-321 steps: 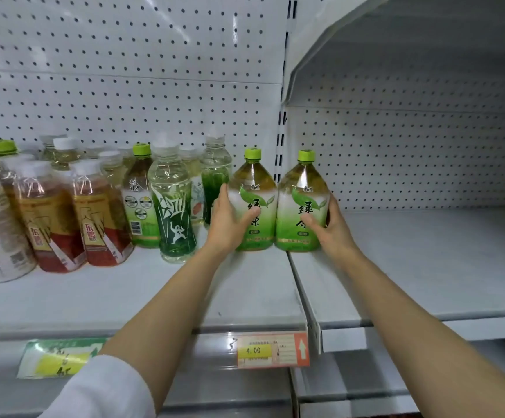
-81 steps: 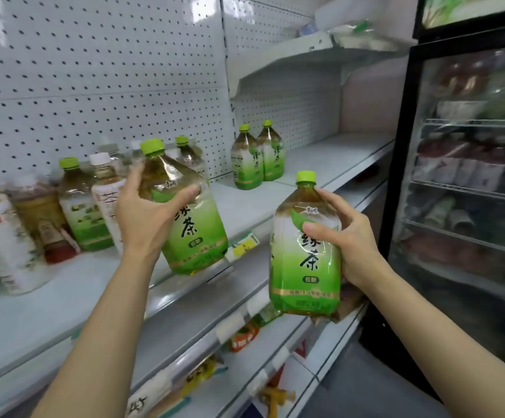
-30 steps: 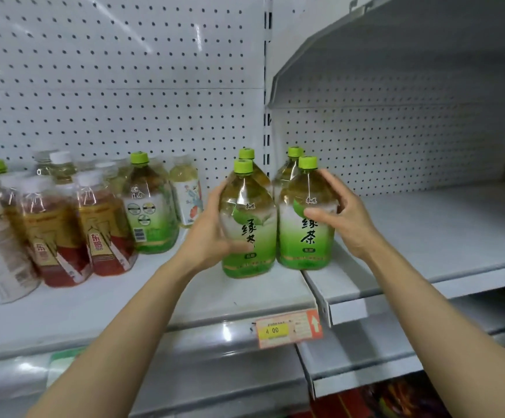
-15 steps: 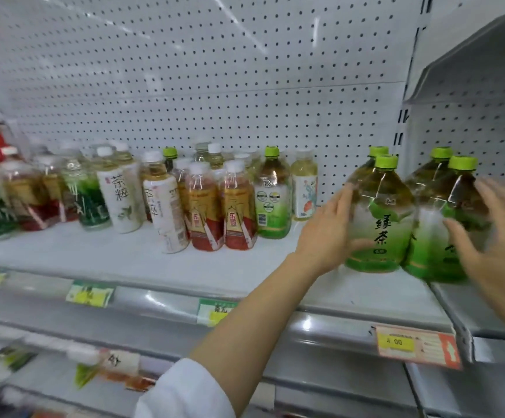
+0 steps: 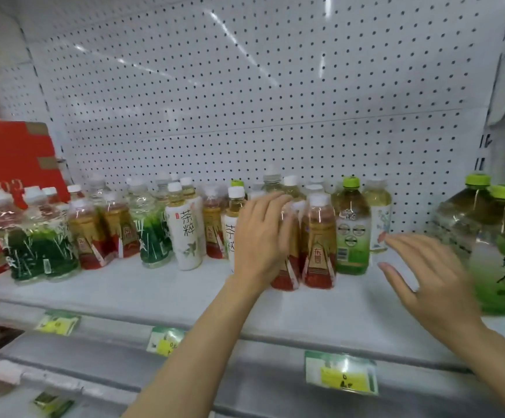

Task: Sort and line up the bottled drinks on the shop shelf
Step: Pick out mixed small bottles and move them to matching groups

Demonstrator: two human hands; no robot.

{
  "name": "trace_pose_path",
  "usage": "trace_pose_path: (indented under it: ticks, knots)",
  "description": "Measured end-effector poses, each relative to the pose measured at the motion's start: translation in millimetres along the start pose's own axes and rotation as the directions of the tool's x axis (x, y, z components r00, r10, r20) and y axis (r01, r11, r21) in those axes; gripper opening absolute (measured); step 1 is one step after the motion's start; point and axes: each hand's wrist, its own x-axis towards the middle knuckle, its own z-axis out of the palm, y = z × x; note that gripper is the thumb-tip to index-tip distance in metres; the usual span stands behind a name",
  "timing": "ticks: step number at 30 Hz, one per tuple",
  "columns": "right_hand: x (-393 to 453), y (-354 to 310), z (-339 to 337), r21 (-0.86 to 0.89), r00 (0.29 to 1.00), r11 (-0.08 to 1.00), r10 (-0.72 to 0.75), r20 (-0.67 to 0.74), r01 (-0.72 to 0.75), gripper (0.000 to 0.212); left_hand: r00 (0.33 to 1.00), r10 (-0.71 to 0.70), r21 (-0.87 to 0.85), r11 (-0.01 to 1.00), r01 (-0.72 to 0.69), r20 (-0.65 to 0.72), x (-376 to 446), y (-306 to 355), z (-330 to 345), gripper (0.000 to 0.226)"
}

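A: Head view, go. Where are your hands?

B: Your left hand [image 5: 261,236] is up at the middle of the shelf [image 5: 142,292], fingers straight and together, laid against the side of a red-labelled tea bottle [image 5: 285,251] in the near row. It curls round nothing. Whether the palm truly presses the bottle, I cannot tell.

A: And the other one?

B: Your right hand [image 5: 432,285] hangs in the air over the shelf's right part, fingers spread and relaxed, holding nothing. It sits between the small bottles and the big ones and touches neither. It is a little blurred.

A: Where are the drinks?

B: A second red-labelled bottle [image 5: 319,245] stands just right of the one at your left hand. Right of that is a green-capped bottle with a green label [image 5: 350,227], then a pale one with a white label [image 5: 379,218] farther back. To the left stands a white bottle with dark characters [image 5: 186,233], then more red-labelled ones, then clear bottles with dark green print [image 5: 38,242] at the far left. All upright, packed close, rows mixed.

A: The big ones?

B: Large green tea bottles [image 5: 498,245] stand at the right edge, green caps up, partly cut off by the frame.

A: Anything else?

B: A red carton [image 5: 9,158] stands behind the leftmost bottles, a white pegboard [image 5: 245,101] backs the shelf, and yellow-green price tags [image 5: 340,372] hang on the shelf's front rail.
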Motion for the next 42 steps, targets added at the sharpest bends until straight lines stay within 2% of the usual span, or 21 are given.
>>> trace_pose_path:
  ticks: [2, 4, 7, 9, 11, 14, 17, 20, 24, 27, 29, 31, 34, 36, 39, 42]
  knots:
    - [8.0, -24.7, 19.3, -0.003, 1.000, 1.000, 0.005, 0.006, -0.005, 0.044, 0.992, -0.104, -0.027, 0.994, 0.102, -0.073, 10.0, -42.8, -16.0, 0.024]
    - [15.7, -47.0, 36.0, -0.013, 1.000, 1.000, 0.011, 0.014, -0.011, 0.044, 0.951, -0.304, -0.100, 0.949, 0.298, -0.056, 22.5, -83.5, -23.1, 0.026]
    - [26.2, -75.6, 55.0, -0.027, 0.999, 0.999, 0.028, 0.027, -0.027, 0.045, 0.833, -0.520, -0.069, 0.839, 0.540, 0.187, 42.6, -134.6, -13.3, 0.037]
    - [31.4, -91.0, 63.4, -0.046, 0.997, 0.998, 0.049, 0.056, -0.046, 0.047, 0.728, -0.545, 0.006, 0.802, 0.597, 0.415, 54.2, -154.2, 0.1, 0.051]
    - [34.7, -100.5, 69.3, -0.068, 0.993, 0.995, 0.075, 0.087, -0.070, 0.048, 0.624, -0.498, 0.063, 0.809, 0.585, 0.602, 64.8, -159.8, 15.8, 0.058]
    - [34.8, -105.5, 71.8, -0.105, 0.987, 0.989, 0.112, 0.114, -0.100, 0.044, 0.562, -0.434, 0.069, 0.830, 0.554, 0.705, 71.5, -154.2, 39.0, 0.048]
    - [35.5, -105.4, 68.5, -0.133, 0.979, 0.981, 0.158, 0.126, -0.141, 0.047, 0.568, -0.463, 0.060, 0.807, 0.587, 0.680, 66.0, -153.3, 48.3, 0.040]
    - [33.9, -101.0, 66.1, -0.149, 0.970, 0.967, 0.221, 0.100, -0.205, 0.043, 0.624, -0.505, -0.036, 0.760, 0.649, 0.596, 57.2, -155.7, 47.6, 0.032]
    - [35.3, -86.7, 63.2, -0.132, 0.921, 0.918, 0.385, 0.061, -0.375, 0.040, 0.658, -0.535, -0.106, 0.728, 0.677, 0.530, 45.3, -160.2, 29.0, 0.041]
    - [46.1, -66.4, 63.2, -0.066, 0.792, 0.797, 0.604, 0.093, -0.600, 0.046, 0.719, -0.515, -0.174, 0.744, 0.645, 0.467, 30.5, -174.3, 23.9, 0.040]
    - [55.0, -50.8, 66.4, -0.020, 0.699, 0.706, 0.704, 0.124, -0.708, 0.055, 0.748, -0.527, -0.283, 0.705, 0.650, 0.404, 25.5, -171.5, 19.9, 0.034]
    - [62.8, -38.6, 68.6, 0.087, 0.609, 0.605, 0.766, 0.207, -0.791, 0.067, 0.747, -0.549, -0.373, 0.649, 0.663, 0.374, 25.4, -167.0, 10.9, 0.033]
    - [69.2, -22.2, 69.1, 0.303, 0.495, 0.395, 0.753, 0.433, -0.867, 0.083, 0.770, -0.530, -0.454, 0.623, 0.637, 0.355, 26.9, -172.0, -1.1, 0.026]
    - [68.0, -10.3, 73.0, 0.350, 0.449, 0.291, 0.687, 0.571, -0.890, 0.096, 0.770, -0.515, -0.477, 0.605, 0.638, 0.378, 30.9, -177.3, -10.7, 0.015]
    - [69.8, 3.7, 81.4, 0.385, 0.437, 0.222, 0.600, 0.670, -0.896, 0.109, 0.778, -0.455, -0.516, 0.582, 0.628, 0.434, 33.2, -180.4, -26.8, 0.022]
    - [73.8, 7.6, 89.2, 0.416, 0.444, 0.194, 0.588, 0.676, -0.889, 0.112, 0.750, -0.426, -0.504, 0.560, 0.658, 0.506, 27.0, -182.5, -38.0, 0.023]
